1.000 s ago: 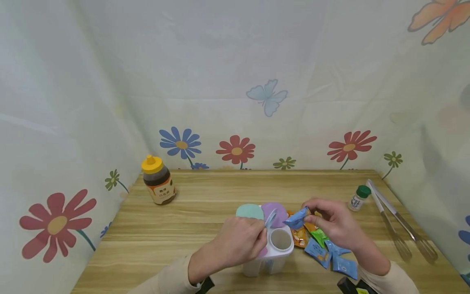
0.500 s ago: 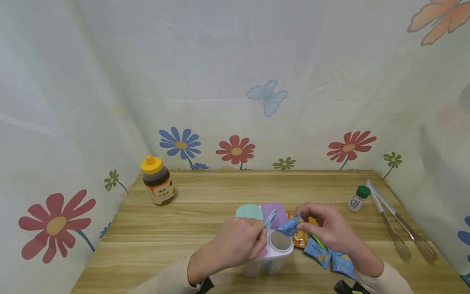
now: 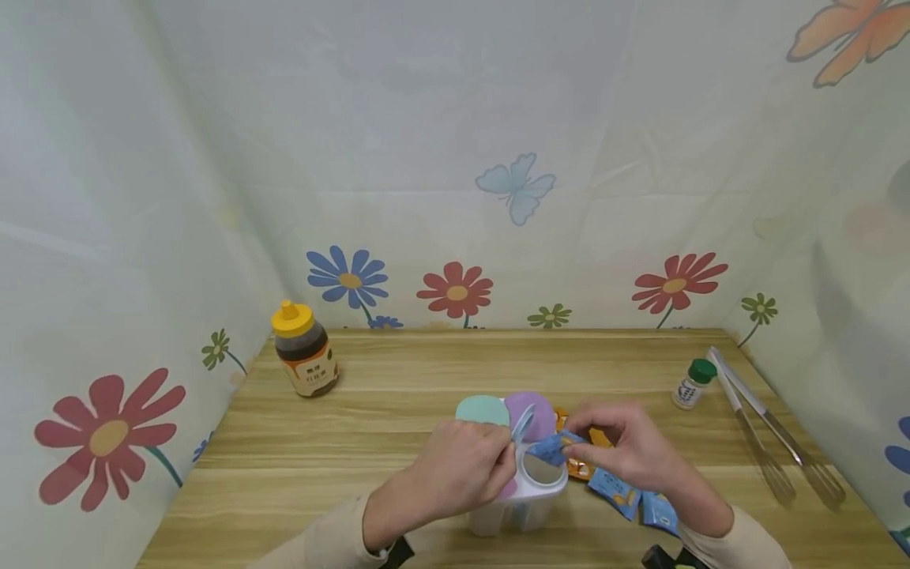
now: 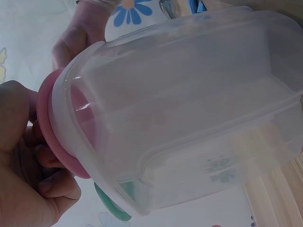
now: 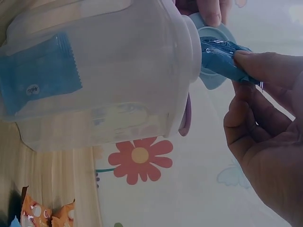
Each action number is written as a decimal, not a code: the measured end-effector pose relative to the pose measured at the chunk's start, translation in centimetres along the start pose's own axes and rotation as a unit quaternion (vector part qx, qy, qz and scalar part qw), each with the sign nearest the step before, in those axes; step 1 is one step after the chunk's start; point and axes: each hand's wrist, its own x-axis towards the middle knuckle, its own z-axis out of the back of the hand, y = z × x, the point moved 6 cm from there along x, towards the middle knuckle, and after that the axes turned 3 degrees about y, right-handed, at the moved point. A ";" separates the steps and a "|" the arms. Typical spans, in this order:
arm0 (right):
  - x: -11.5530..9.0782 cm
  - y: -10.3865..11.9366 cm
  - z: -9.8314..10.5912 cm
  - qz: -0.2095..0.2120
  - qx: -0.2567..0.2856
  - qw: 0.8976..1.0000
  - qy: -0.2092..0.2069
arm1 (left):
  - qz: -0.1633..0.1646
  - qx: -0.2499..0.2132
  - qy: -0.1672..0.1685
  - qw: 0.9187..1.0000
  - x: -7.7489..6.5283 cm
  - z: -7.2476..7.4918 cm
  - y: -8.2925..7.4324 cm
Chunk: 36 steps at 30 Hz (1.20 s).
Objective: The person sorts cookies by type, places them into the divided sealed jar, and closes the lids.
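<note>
A clear-walled storage container [image 5: 123,61] with a white top stands at the table's front. Its teal lid [image 3: 482,410], purple lid [image 3: 533,412] and pink lid [image 4: 52,127] are down. My left hand [image 3: 455,462] pinches the raised light blue lid [image 3: 523,424], fingers curled beside the pink one. Between thumb and fingers, my right hand [image 3: 626,444] holds a small blue packet [image 5: 220,56] by one end. Its other end is at the round opening [image 3: 542,469] under the raised lid. Another blue packet [image 5: 40,71] shows through the wall, inside the container.
Right of the container lie several blue packets [image 3: 615,493] and orange packets [image 3: 579,462], partly hidden by my right hand. A yellow-capped bottle [image 3: 309,359] stands at the back left. Toward the right edge are a green-capped shaker jar [image 3: 693,386] and metal tongs [image 3: 771,435].
My right hand has moved left and down with the blue packet, from beside the container to over its opening. The left hand has stayed on the light blue lid.
</note>
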 end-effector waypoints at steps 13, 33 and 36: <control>0.2 -0.4 -1.7 0.036 -0.143 0.989 0.018 | -0.013 0.016 -0.027 0.999 -0.1 0.1 -0.1; -1.0 -0.3 -2.2 0.131 -0.204 0.970 -0.011 | -0.013 0.029 -0.030 0.999 -0.1 0.2 -0.2; -1.1 -0.2 -2.3 0.161 -0.204 0.966 0.010 | -0.013 0.032 -0.032 0.999 -0.1 0.2 -0.2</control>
